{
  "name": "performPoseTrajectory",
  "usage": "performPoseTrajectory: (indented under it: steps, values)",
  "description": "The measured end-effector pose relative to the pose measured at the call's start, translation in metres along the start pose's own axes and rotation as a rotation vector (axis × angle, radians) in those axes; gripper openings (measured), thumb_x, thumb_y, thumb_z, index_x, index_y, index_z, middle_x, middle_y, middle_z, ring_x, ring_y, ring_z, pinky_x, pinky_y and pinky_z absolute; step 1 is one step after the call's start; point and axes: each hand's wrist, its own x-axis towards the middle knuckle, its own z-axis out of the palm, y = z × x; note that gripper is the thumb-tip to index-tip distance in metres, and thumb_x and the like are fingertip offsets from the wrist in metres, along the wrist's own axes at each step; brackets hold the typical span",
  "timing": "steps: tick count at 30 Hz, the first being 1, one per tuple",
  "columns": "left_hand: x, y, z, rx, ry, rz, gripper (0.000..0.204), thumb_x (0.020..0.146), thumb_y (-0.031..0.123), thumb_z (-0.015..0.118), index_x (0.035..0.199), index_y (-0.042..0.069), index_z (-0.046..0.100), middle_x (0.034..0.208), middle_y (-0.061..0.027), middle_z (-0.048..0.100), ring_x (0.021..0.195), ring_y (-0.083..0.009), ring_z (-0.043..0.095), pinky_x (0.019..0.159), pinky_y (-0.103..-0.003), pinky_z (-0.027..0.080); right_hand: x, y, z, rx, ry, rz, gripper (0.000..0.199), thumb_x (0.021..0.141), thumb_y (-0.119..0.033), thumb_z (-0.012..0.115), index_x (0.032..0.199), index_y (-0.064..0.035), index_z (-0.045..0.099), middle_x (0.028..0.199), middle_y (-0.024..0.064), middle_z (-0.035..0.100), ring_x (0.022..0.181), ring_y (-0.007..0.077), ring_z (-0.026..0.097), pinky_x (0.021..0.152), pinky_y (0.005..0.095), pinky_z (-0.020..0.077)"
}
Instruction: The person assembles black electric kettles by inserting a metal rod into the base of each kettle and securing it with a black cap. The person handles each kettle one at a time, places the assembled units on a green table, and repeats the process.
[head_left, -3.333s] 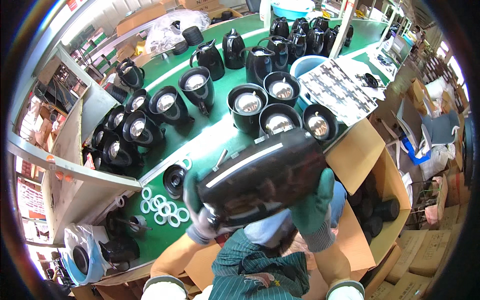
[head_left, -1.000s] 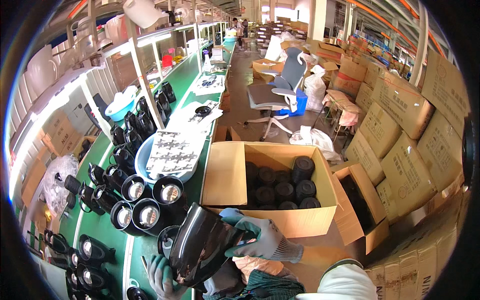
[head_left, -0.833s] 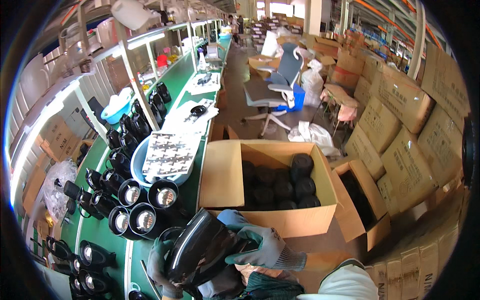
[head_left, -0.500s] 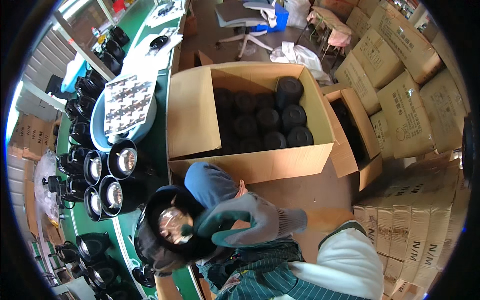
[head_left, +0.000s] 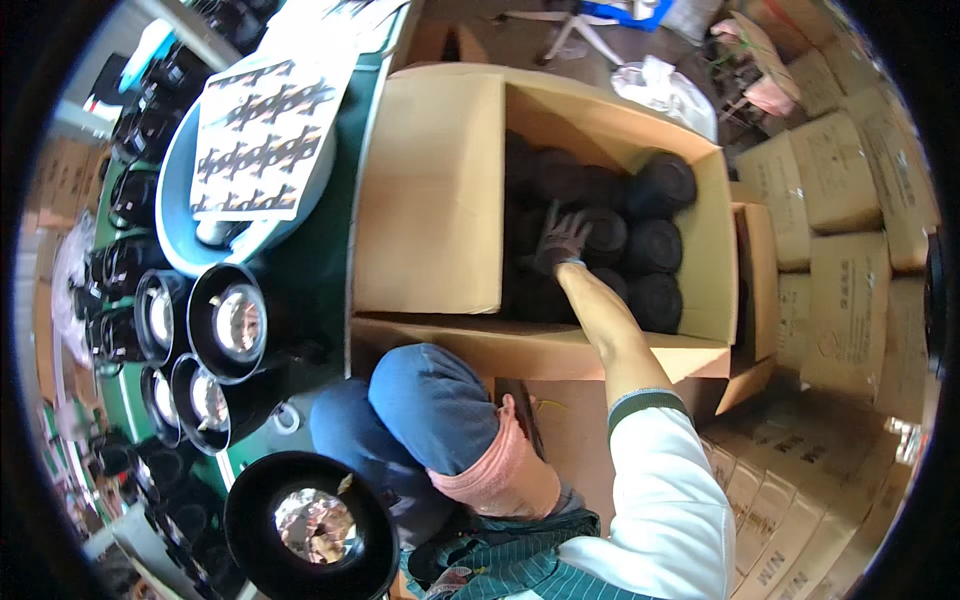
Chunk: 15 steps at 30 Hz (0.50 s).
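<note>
My right hand (head_left: 565, 242), in a grey glove, reaches down into a large open carton (head_left: 430, 195). Its fingers are apart, over or touching the dark cylinders (head_left: 603, 236) that stand in rows there; the shadow hides the exact contact. At the lower left, close to me, a black open-topped cylindrical vessel (head_left: 318, 525) shows its mirror-like inner bottom. My left hand does not show; the vessel may hide it. Several similar black vessels (head_left: 238, 320) with shiny insides lie on the green bench, mouths toward me.
On the bench left of the carton, a light blue basin (head_left: 172, 215) has a printed sheet (head_left: 262, 140) across it. Black jugs (head_left: 135, 195) line the bench's far side. A smaller carton (head_left: 757, 290) stands right of the large one, with stacked closed boxes (head_left: 845, 300) beyond. A white sack (head_left: 665, 95) lies behind.
My right hand has left the vessel's mouth and gone into the large carton. The vessel has moved lower in the picture, and the left hand beneath it has gone out of sight. The view has shifted.
</note>
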Motion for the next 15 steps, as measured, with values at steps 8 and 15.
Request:
performPoseTrajectory:
  steps: [8, 15]
  values:
    - [-0.01, 0.009, -0.012, -0.032, -0.069, 0.037, 0.043, 0.096, 0.022, 0.058, 0.132, -0.003, 0.06, 0.118, -0.0175, 0.071, 0.105, -0.0286, 0.073, 0.098, -0.045, 0.06, -0.019, 0.023, -0.062, 0.143, -0.013, 0.119, 0.125, 0.076, -0.069, 0.079, 0.168, -0.0332, 0.002, 0.153, 0.0254, 0.043, 0.143, 0.0481, 0.035, 0.114, 0.067, 0.0232]
    - [-0.025, -0.004, 0.002, -0.095, -0.111, 0.139, 0.04, 0.094, 0.019, 0.06, 0.128, -0.003, 0.063, 0.116, -0.0163, 0.072, 0.104, -0.0279, 0.073, 0.098, -0.045, 0.06, -0.274, 0.001, -0.246, 1.415, 0.224, -1.385, 0.125, 0.062, -0.057, 0.094, 0.159, -0.0056, 0.033, 0.155, 0.0234, 0.043, 0.142, 0.0381, 0.045, 0.119, 0.05, 0.0353]
